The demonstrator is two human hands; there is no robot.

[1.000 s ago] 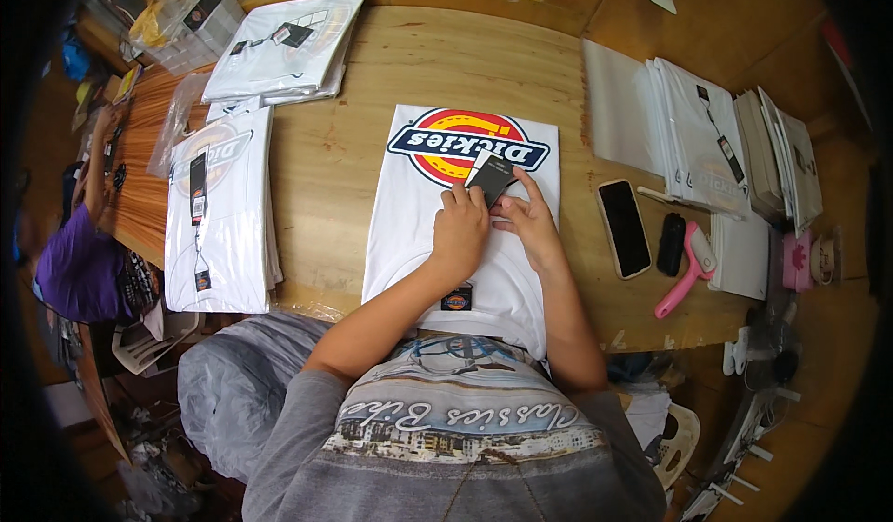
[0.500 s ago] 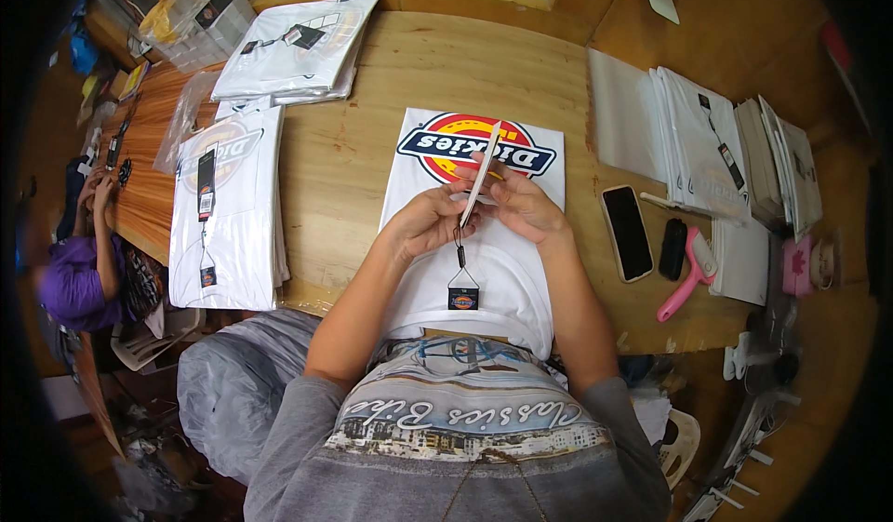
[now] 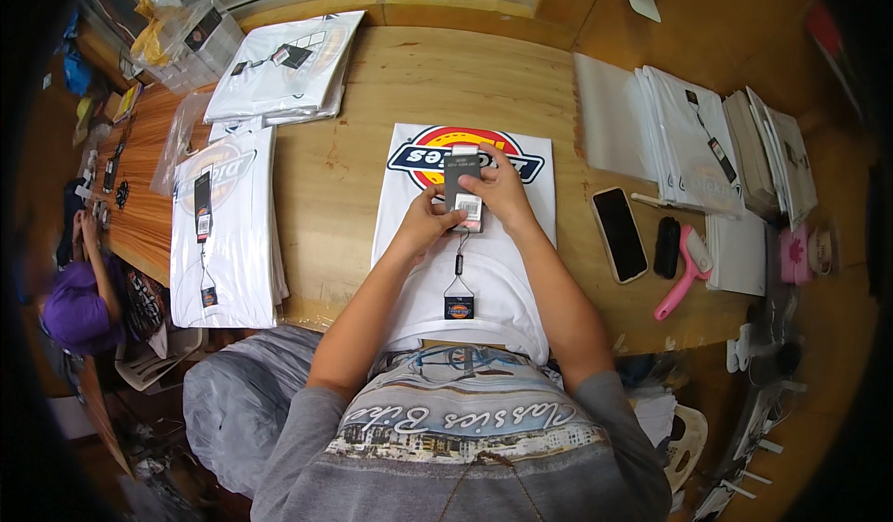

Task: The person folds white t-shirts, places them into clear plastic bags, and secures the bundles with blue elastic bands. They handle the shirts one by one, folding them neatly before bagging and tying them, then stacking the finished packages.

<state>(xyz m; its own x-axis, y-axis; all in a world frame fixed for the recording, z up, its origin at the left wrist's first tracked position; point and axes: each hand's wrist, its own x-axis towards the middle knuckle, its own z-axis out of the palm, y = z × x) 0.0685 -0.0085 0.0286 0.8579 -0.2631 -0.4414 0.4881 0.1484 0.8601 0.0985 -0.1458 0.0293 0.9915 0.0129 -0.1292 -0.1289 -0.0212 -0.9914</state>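
A folded white T-shirt point(image 3: 409, 243) with a red, yellow and blue chest print lies on the table in front of me. Above it, both hands grip a dark grey hang tag point(image 3: 459, 170) with a white barcode sticker. My left hand point(image 3: 430, 221) pinches the tag's lower left edge, thumb by the sticker. At its upper right, my right hand point(image 3: 496, 187) holds it with the thumb on its face. A black cord runs from the tag down to a small black square label point(image 3: 459, 307) resting near the shirt's collar.
Bagged, tagged shirts point(image 3: 223, 271) and another stack point(image 3: 279, 75) lie at left. To the right are a phone point(image 3: 619, 235), a black case point(image 3: 666, 247), a pink-handled tool point(image 3: 684, 275) and more bagged shirts point(image 3: 693, 140). A person in purple point(image 3: 82, 303) works at far left.
The hang tag has turned from edge-on to face-up, with its sticker showing. My right hand has shifted to its upper edge, and my left thumb now lies on its face.
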